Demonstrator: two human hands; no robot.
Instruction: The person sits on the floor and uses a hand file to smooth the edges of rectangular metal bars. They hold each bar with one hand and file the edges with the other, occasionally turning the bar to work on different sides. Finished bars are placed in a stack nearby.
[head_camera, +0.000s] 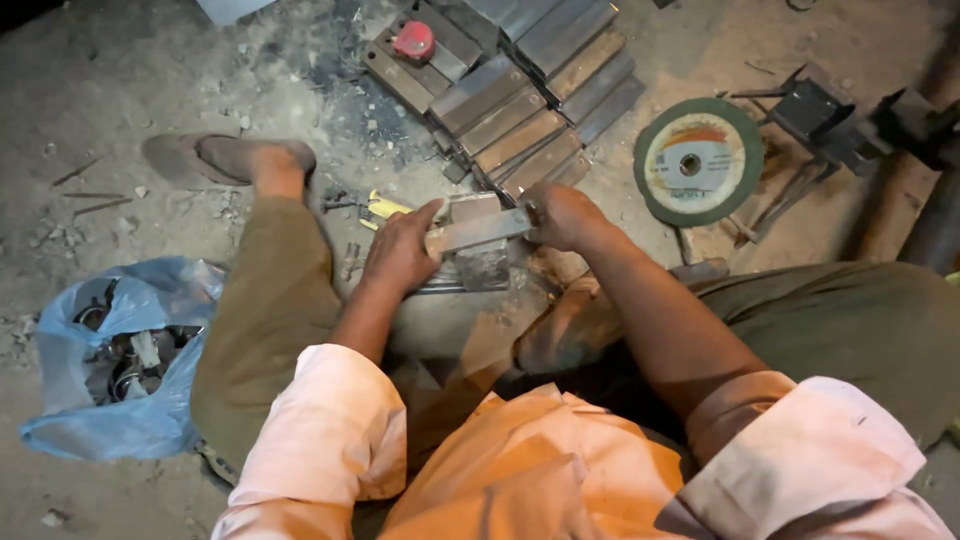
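I sit on a dusty floor and hold a short flat metal bar crosswise in front of me. My left hand grips its left end. My right hand grips its right end. Under the bar lie other flat metal pieces on the floor between my knees. Just beyond my hands sits a pile of several similar grey metal bars laid side by side.
A red tape measure rests on the far bars. A green cutting disc lies at right, beside dark metal brackets. A blue plastic bag with metal parts is at left. My sandalled foot is at upper left.
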